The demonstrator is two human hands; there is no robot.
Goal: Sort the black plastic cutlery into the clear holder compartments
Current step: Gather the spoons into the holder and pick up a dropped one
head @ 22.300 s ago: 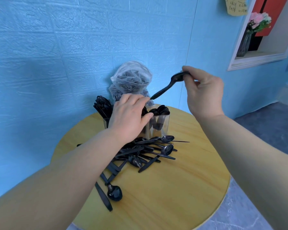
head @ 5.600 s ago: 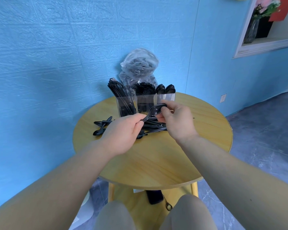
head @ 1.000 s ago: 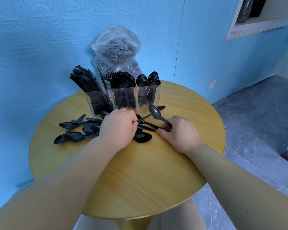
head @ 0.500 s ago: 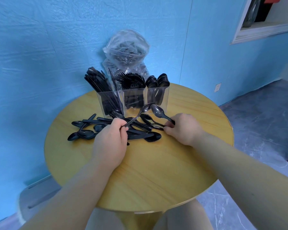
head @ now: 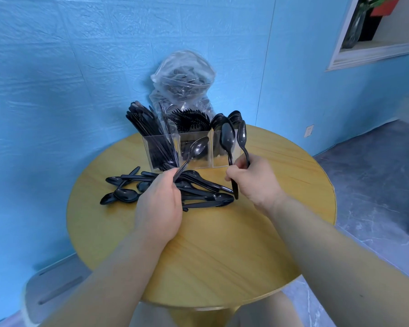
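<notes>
A clear three-compartment holder (head: 162,149) stands at the back of the round wooden table (head: 222,256). Knives fill its left compartment, forks the middle, spoons the right. A loose pile of black spoons (head: 196,192) lies in front of it. My left hand (head: 159,204) grips one black spoon (head: 197,147) by the handle, bowl tilted up toward the holder. My right hand (head: 255,180) holds two black spoons (head: 227,138) upright by their handles, bowls raised in front of the right compartment.
A clear plastic bag (head: 183,83) with more black cutlery leans on the blue wall behind the holder. The table edge curves close on the right and front. A wall niche (head: 373,31) sits at the upper right.
My right hand has lifted off the table and now holds two spoons upright instead of one low. My left hand has raised its spoon higher out of the pile.
</notes>
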